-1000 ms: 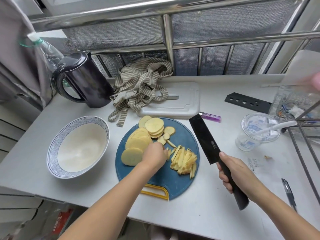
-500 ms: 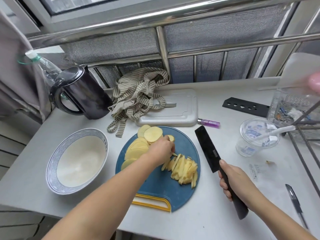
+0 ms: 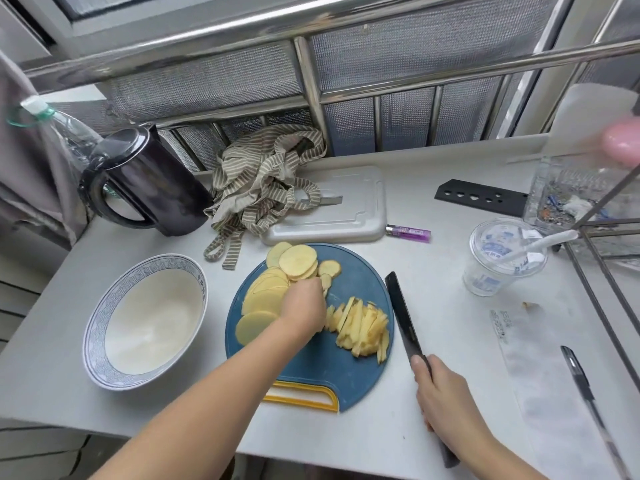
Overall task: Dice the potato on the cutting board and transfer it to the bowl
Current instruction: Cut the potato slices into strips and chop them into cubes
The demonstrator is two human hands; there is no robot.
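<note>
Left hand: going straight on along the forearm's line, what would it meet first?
Probably the small potato slices just beyond the left hand on the blue cutting board; past them, the grey tray. Height is unclear.

Your left hand (image 3: 304,306) reaches forward, knuckles up, fingertips hidden, perhaps pinching; your right hand (image 3: 446,403) closes its grip round the knife (image 3: 403,317), blade pointing away.

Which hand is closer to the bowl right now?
Left. The left hand sits on the potato slices on the cutting board, just right of the bowl; the right hand grips the knife past the board's right edge.
</note>
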